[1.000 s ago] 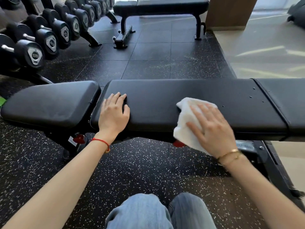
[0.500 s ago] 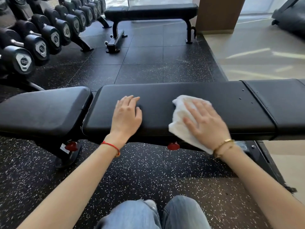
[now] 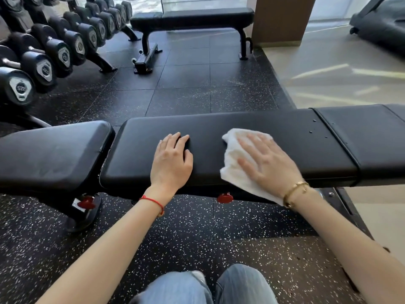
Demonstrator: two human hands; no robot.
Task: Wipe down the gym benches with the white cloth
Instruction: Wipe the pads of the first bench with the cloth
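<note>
Mid-wipe on near bench point(image 3: 274, 126) — task far from done.
Right hand point(image 3: 268, 164) flat, fingers spread, pressing white cloth point(image 3: 232, 159) on the pad; left hand point(image 3: 172, 162) rests open just beside it; droplets right of the cloth, far bench point(image 3: 197, 17) beyond both hands — likely unwiped.

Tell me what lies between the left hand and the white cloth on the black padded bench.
Head view: only bare black bench padding separates the left hand from the white cloth.
</note>
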